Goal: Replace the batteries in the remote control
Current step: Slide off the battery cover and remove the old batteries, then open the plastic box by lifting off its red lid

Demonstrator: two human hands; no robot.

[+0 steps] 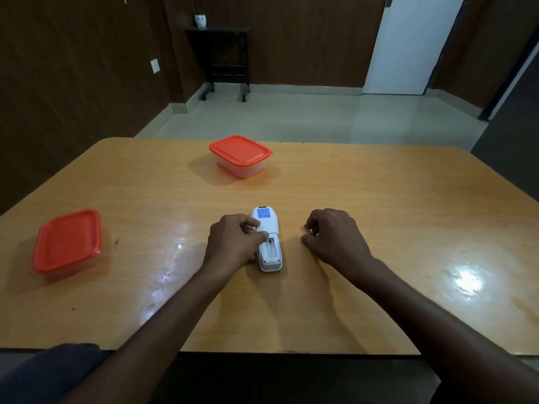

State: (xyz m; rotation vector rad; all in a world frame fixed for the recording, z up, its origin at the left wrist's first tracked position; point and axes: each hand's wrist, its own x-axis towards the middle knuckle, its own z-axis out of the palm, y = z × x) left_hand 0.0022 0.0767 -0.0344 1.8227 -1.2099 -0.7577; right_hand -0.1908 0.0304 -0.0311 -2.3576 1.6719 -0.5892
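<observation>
One white remote control [267, 239] lies face down near the middle of the glossy wood-grain table [379, 199], its battery compartment [269, 249] uncovered. Curled left hand [233, 243] fingers grip its left edge, thumb tip on the back beside the compartment. Just right, apart from it, the right hand [332, 237] rests knuckles-up, fingers loosely curled, seemingly holding nothing. Two lidded orange plastic containers sit far centre [240, 155] and left [67, 240].
</observation>
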